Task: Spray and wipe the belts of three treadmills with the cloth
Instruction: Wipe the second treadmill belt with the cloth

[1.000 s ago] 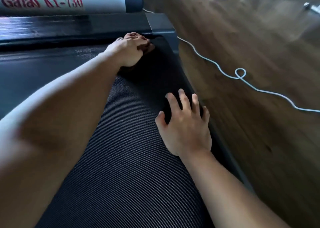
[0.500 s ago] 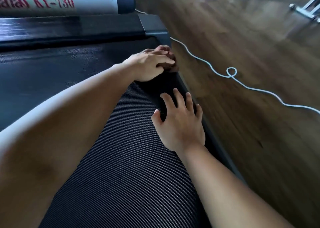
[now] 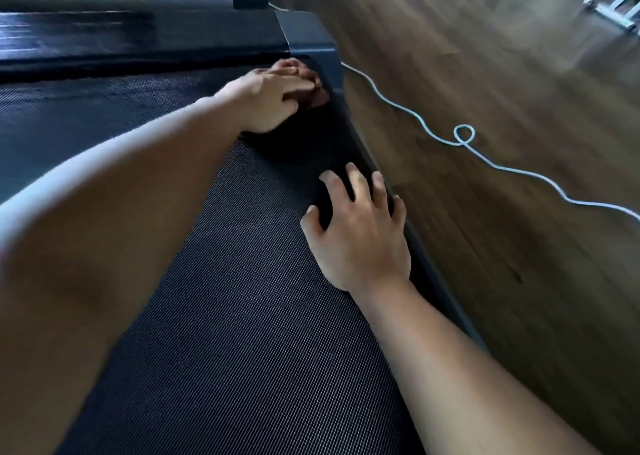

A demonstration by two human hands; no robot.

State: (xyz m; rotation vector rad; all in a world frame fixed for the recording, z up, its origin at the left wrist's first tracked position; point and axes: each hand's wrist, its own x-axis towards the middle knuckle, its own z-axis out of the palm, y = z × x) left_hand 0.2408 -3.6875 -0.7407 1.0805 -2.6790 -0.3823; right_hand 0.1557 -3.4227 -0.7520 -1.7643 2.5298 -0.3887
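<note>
Treadmill belt (image 3: 242, 316) everywhere. Left hand (image 3: 270, 100) grips the cloth (image 3: 317, 97) at its far corner, right hand (image 3: 360, 240) lies flat on it, fingers spread.

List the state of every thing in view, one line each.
left hand: grips the cloth, pressing it on the belt at the far right corner.
cloth: bunched, mostly hidden under the left hand.
right hand: flat on the belt, fingers spread, holding nothing.
belt: wet or dry, cannot tell.
cable: slack on the floor, one loop.
</note>
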